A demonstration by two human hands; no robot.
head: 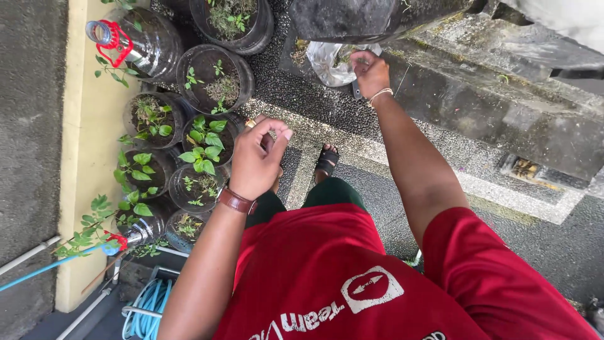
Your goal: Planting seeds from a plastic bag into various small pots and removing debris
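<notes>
My left hand [257,158], with a brown strap at the wrist, hovers at waist height beside a cluster of potted seedlings [202,151]. Its fingers are curled and its back faces me, so the palm is hidden. My right hand [371,72] reaches forward to a crumpled clear plastic bag [328,63] that lies against a mossy concrete ledge [503,107]. This hand grips a small dark tool [355,89], whose end sticks out below the fist. A pale band circles the right wrist.
Several cut plastic bottle pots with soil and green plants [214,79] stand along a yellow kerb [88,157] at the left. A coiled blue hose [148,308] lies at the lower left. A sandalled foot [326,160] stands on the pebbled floor. A big dark pot [352,19] sits above the bag.
</notes>
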